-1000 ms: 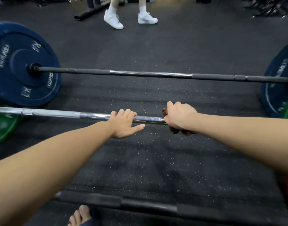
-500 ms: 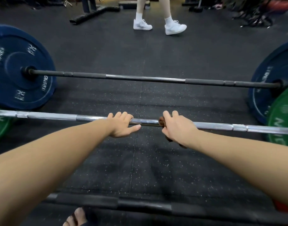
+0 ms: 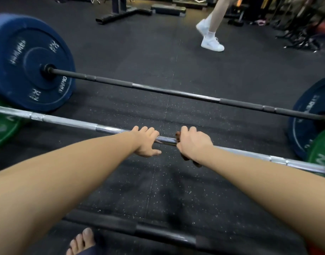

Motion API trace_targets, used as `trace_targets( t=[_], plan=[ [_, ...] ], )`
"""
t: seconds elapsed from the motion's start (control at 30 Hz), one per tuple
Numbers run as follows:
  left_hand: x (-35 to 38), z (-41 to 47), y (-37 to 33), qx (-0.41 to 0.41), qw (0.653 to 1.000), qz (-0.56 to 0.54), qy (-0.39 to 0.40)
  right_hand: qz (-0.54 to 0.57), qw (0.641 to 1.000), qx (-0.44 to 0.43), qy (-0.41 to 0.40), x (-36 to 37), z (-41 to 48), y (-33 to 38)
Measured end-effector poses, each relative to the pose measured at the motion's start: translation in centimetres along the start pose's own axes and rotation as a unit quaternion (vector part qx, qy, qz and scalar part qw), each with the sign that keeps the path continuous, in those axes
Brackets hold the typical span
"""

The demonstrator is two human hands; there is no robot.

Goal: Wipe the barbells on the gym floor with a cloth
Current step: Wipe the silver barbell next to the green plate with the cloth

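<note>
A chrome barbell [image 3: 69,122] lies across the black gym floor with green plates [image 3: 3,129] at both ends. My left hand [image 3: 147,142] rests on top of its bar near the middle, fingers hooked over it and thumb out. Just to the right, my right hand [image 3: 193,142] grips the bar through a dark brown cloth [image 3: 177,135], which peeks out at the fingers and under the wrist. Behind it lies a black barbell [image 3: 176,92] with blue plates [image 3: 29,61]. A third dark bar [image 3: 158,234] crosses the floor close to me.
A person in white trainers [image 3: 212,43] walks across the floor at the back right. A bench base [image 3: 121,13] and step platform [image 3: 169,9] stand at the back, racks of equipment [image 3: 301,24] at the far right. My bare toes [image 3: 82,242] show at the bottom edge.
Both hands have kept their grip near the bar's middle while the view tilted. The person in white trainers has walked from the left to the right at the back.
</note>
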State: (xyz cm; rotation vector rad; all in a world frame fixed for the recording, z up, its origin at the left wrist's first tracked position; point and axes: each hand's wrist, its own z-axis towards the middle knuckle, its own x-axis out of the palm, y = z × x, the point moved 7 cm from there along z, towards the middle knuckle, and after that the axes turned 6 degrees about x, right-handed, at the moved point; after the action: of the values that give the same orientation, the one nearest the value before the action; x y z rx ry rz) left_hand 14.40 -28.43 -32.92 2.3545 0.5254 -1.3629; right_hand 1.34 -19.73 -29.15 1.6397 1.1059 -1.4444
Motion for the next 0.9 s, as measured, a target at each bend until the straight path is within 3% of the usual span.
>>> trace_targets(
  t=[0.17, 0.3, 0.6, 0.77, 0.9],
  plan=[
    [0.1, -0.2, 0.0, 0.002, 1.0, 0.021, 0.011, 0.019, 0.998, -0.044, -0.043, 0.3, 0.6, 5.7],
    [0.3, -0.2, -0.1, 0.006, 1.0, 0.015, 0.02, 0.026, 0.997, -0.056, -0.044, 0.2, 0.8, 5.7],
    [-1.1, -1.0, 2.1, 0.081, 0.989, -0.117, 0.027, 0.002, 0.997, -0.051, -0.052, 0.1, 0.5, 4.7],
    [1.4, -0.6, 1.9, 0.051, 0.996, -0.016, -0.066, 0.0, 0.999, -0.042, -0.018, 0.0, 1.5, 4.7],
    [1.7, -0.5, 2.1, 0.044, 0.99, -0.025, -0.129, -0.035, 0.996, -0.028, 0.078, -0.4, 3.4, 5.3]
  ],
)
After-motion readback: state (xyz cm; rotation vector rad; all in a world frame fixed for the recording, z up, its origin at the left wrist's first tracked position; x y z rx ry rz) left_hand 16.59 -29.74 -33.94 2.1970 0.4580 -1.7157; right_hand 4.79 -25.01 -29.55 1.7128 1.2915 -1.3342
